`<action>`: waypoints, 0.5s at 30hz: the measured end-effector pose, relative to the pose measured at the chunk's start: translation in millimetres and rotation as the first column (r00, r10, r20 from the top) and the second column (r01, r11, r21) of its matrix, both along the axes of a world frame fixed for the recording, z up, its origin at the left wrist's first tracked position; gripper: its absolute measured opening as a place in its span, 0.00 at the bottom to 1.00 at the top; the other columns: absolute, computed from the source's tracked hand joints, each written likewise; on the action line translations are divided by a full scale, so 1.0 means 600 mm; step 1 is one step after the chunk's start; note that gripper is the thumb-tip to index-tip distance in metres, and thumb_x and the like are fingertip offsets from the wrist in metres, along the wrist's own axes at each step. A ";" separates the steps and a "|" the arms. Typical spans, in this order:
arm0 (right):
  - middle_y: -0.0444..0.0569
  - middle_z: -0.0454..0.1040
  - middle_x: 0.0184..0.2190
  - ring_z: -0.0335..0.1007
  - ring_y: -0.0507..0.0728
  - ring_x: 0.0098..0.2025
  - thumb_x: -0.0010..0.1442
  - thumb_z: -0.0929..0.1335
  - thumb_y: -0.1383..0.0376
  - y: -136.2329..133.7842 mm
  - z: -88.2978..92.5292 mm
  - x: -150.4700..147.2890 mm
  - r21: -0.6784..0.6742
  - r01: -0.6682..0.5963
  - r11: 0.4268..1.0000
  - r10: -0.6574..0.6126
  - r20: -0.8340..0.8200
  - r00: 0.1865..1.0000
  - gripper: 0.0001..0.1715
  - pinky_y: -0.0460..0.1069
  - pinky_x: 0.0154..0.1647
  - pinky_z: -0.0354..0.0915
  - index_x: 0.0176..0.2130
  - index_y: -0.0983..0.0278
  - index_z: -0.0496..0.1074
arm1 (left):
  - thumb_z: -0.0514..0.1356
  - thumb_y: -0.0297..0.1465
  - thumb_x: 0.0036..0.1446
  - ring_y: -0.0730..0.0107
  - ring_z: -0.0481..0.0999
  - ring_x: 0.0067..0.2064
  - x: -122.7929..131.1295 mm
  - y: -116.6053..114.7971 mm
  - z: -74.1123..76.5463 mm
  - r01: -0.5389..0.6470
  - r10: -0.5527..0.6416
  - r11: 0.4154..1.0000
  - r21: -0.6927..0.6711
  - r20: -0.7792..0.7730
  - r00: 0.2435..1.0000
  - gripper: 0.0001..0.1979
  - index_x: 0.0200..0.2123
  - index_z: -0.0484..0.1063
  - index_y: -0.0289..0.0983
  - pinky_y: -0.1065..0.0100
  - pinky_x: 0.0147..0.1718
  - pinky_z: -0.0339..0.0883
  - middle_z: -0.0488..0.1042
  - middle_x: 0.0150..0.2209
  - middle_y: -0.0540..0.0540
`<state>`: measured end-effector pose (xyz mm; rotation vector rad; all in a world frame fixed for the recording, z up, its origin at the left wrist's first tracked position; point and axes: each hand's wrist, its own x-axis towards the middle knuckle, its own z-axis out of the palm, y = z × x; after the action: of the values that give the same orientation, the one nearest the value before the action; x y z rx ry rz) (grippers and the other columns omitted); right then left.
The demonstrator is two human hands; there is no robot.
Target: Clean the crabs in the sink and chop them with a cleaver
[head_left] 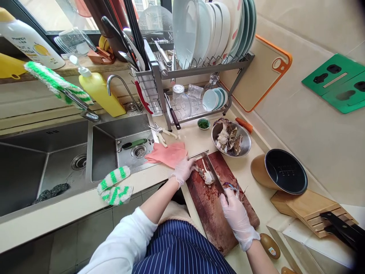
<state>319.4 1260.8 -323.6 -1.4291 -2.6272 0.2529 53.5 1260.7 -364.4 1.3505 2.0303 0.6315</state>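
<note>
Both hands wear clear plastic gloves. My right hand (pixel 235 217) is wrapped around the handle of a cleaver (pixel 212 173), its blade pointing away over the cutting board (pixel 209 217). Left of the blade lies a piece of crab (pixel 207 177) with white flesh and a pale leg. My left hand (pixel 184 169) is at the board's left edge, its fingertips closed on the dark end of that piece. More crab scraps (pixel 232 186) lie right of the blade, partly hidden by my right hand. Behind the board, a metal bowl (pixel 245 146) holds several crab pieces.
A pink cloth (pixel 168 152) and kitchen shears (pixel 162 133) lie beside the sink (pixel 89 152). A small bowl of chopped greens (pixel 203 123) and a carrot (pixel 244 125) stand behind. On the right are a black-lined pot (pixel 286 171), a knife block (pixel 310 209) and a kiwi (pixel 269 245).
</note>
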 end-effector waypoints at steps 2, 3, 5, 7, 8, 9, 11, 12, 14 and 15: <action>0.55 0.76 0.35 0.71 0.60 0.36 0.66 0.56 0.59 0.006 0.003 0.001 -0.023 -0.001 1.000 0.000 -0.015 1.000 0.19 0.53 0.38 0.67 0.40 0.63 0.72 | 0.63 0.30 0.57 0.59 0.71 0.52 0.006 0.000 0.000 0.074 -0.074 0.997 0.027 -0.011 0.997 0.14 0.47 0.74 0.45 0.61 0.51 0.63 0.72 0.51 0.44; 0.54 0.76 0.34 0.70 0.60 0.34 0.66 0.56 0.59 0.008 0.005 0.001 -0.031 -0.001 1.000 0.001 -0.021 1.000 0.19 0.52 0.35 0.66 0.40 0.63 0.72 | 0.63 0.29 0.56 0.59 0.70 0.53 0.008 0.001 0.000 0.100 -0.100 0.994 0.032 -0.018 0.995 0.14 0.46 0.74 0.45 0.60 0.52 0.63 0.72 0.51 0.44; 0.54 0.76 0.33 0.70 0.59 0.32 0.66 0.56 0.60 0.011 0.009 0.000 -0.043 -0.007 0.999 0.006 -0.027 1.000 0.19 0.51 0.33 0.65 0.39 0.63 0.72 | 0.62 0.29 0.57 0.57 0.70 0.52 0.012 0.007 0.000 0.108 -0.107 0.994 0.019 -0.031 0.994 0.11 0.44 0.75 0.43 0.59 0.52 0.63 0.73 0.49 0.43; 0.53 0.76 0.32 0.70 0.59 0.32 0.66 0.56 0.60 0.013 0.010 -0.001 -0.057 -0.008 0.998 0.007 -0.024 1.000 0.19 0.51 0.34 0.65 0.38 0.62 0.72 | 0.61 0.28 0.57 0.56 0.71 0.51 0.011 0.012 0.001 0.090 -0.090 0.996 -0.004 -0.035 0.995 0.08 0.41 0.75 0.40 0.59 0.50 0.63 0.74 0.45 0.41; 0.53 0.76 0.32 0.70 0.59 0.33 0.65 0.56 0.61 0.014 0.009 -0.001 -0.067 -0.007 0.998 0.006 -0.024 1.000 0.19 0.51 0.35 0.65 0.37 0.62 0.72 | 0.61 0.28 0.57 0.55 0.72 0.50 0.010 0.013 0.001 0.079 -0.080 0.997 -0.013 -0.033 0.996 0.06 0.40 0.75 0.39 0.59 0.50 0.64 0.75 0.43 0.41; 0.53 0.76 0.33 0.70 0.60 0.34 0.65 0.56 0.61 0.014 0.008 -0.001 -0.077 -0.008 0.997 0.006 -0.026 1.000 0.19 0.52 0.36 0.66 0.36 0.62 0.72 | 0.61 0.28 0.58 0.55 0.73 0.48 0.008 0.012 0.002 0.068 -0.068 0.998 -0.019 -0.028 0.997 0.05 0.39 0.75 0.39 0.60 0.48 0.64 0.75 0.41 0.41; 0.53 0.76 0.35 0.71 0.60 0.37 0.65 0.56 0.61 0.014 0.004 -0.002 -0.087 -0.011 0.996 0.008 -0.038 0.999 0.18 0.53 0.40 0.66 0.37 0.62 0.72 | 0.61 0.30 0.58 0.57 0.74 0.45 0.005 0.006 0.002 0.043 -0.044 0.999 -0.031 -0.018 0.999 0.05 0.38 0.74 0.39 0.62 0.45 0.65 0.76 0.38 0.43; 0.53 0.77 0.36 0.71 0.61 0.39 0.65 0.57 0.61 0.013 0.003 -0.003 -0.085 -0.010 0.996 0.007 -0.041 0.999 0.18 0.54 0.42 0.66 0.38 0.62 0.72 | 0.61 0.32 0.59 0.58 0.74 0.43 0.005 0.002 0.002 0.022 -0.022 0.999 -0.035 -0.008 1.000 0.05 0.38 0.73 0.39 0.63 0.43 0.66 0.76 0.37 0.44; 0.53 0.77 0.37 0.71 0.61 0.40 0.66 0.57 0.60 0.009 0.002 -0.005 -0.070 -0.004 0.998 0.003 -0.024 1.000 0.17 0.55 0.45 0.66 0.40 0.61 0.72 | 0.61 0.35 0.59 0.61 0.75 0.39 0.005 -0.006 0.003 -0.041 0.042 0.998 -0.052 0.030 0.999 0.06 0.38 0.72 0.39 0.65 0.38 0.66 0.77 0.36 0.46; 0.53 0.77 0.37 0.71 0.61 0.41 0.66 0.57 0.60 0.007 0.002 -0.007 -0.055 0.000 0.998 -0.001 -0.008 1.000 0.17 0.56 0.47 0.65 0.40 0.61 0.72 | 0.61 0.36 0.59 0.62 0.75 0.37 0.007 -0.008 0.003 -0.075 0.078 0.995 -0.062 0.051 0.996 0.07 0.37 0.72 0.38 0.65 0.37 0.66 0.77 0.35 0.47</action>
<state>315.5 1265.0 -322.3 -1.4422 -2.6329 0.3326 57.6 1255.8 -362.4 1.2136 2.0496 0.6291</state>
